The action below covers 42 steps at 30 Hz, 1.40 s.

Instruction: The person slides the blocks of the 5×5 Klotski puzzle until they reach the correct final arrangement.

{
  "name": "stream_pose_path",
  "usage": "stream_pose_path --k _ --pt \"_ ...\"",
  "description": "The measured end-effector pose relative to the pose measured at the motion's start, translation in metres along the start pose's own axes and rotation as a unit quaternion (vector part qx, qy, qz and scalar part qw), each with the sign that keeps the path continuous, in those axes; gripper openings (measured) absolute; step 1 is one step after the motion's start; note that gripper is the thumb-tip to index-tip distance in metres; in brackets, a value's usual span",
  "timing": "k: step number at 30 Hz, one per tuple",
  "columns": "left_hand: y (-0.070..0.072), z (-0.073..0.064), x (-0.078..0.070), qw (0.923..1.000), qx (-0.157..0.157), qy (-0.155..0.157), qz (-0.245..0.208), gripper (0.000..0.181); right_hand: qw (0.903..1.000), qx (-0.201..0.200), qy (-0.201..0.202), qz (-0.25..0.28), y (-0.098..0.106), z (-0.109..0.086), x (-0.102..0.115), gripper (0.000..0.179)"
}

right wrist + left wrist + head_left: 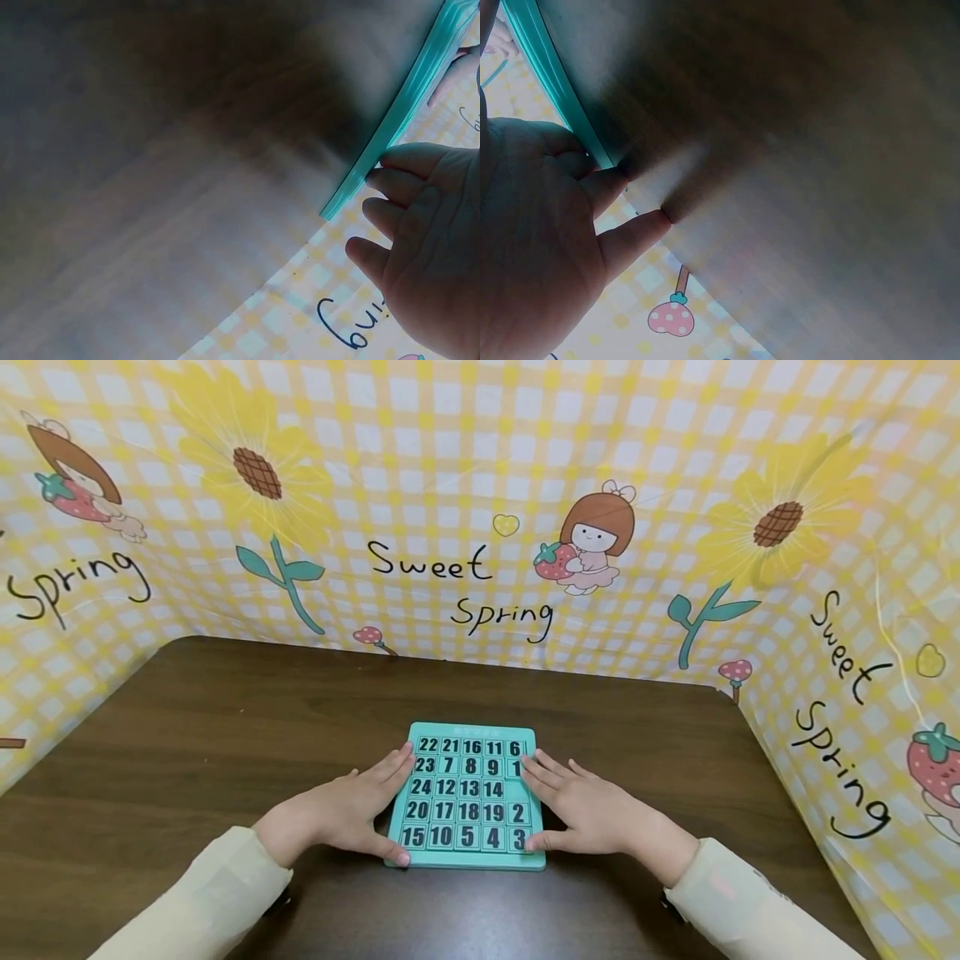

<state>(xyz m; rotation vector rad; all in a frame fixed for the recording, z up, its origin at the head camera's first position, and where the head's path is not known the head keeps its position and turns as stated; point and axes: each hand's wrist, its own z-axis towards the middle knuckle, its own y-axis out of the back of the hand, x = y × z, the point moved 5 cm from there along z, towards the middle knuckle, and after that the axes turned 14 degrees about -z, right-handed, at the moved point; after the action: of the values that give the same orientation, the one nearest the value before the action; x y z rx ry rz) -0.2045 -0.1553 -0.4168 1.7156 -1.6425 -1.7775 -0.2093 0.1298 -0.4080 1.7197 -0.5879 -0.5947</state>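
Number puzzle [469, 787] lies flat on brown table [285, 718] between left hand [352, 806] and right hand [588, 806], fingers straight, thumbs spread, touching its sides; right fingertips [542, 773] partly hide second-row end tile [515, 768], top lettering [476, 732] illegible.

The left hand [356, 810] and the right hand [585, 810] face each other, fingers [388, 768] rather straight, thumbs [386, 847] spread apart, forearms [202, 893] angled inward.
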Motion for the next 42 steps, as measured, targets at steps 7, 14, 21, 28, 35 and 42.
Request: stream_pose_path --k 7,14,21,28,35,42 --pt "0.000 -0.001 -0.001 1.0000 0.001 -0.001 -0.001 0.133 1.0000 -0.003 0.007 0.002 -0.001 -0.005 0.000 0.094" --pt "0.000 -0.002 -0.002 1.0000 0.001 0.001 -0.003 0.133 0.9986 -0.022 0.048 0.007 -0.002 -0.021 0.012 0.093" --pt "0.001 -0.002 -0.002 1.0000 0.001 0.003 -0.003 0.133 0.9968 -0.039 0.069 -0.005 -0.006 -0.040 0.024 0.094" --pt "0.001 -0.003 -0.001 1.0000 0.001 0.004 -0.004 0.132 0.9941 -0.066 0.085 -0.015 -0.006 -0.047 0.028 0.095" --pt "0.000 -0.002 -0.001 1.0000 0.005 0.004 -0.005 0.131 0.9950 -0.055 0.083 -0.006 -0.007 -0.046 0.028 0.091" --pt "0.001 0.000 -0.002 1.0000 0.002 0.005 0.000 0.132 0.9956 -0.048 0.080 -0.006 -0.008 -0.042 0.025 0.090"
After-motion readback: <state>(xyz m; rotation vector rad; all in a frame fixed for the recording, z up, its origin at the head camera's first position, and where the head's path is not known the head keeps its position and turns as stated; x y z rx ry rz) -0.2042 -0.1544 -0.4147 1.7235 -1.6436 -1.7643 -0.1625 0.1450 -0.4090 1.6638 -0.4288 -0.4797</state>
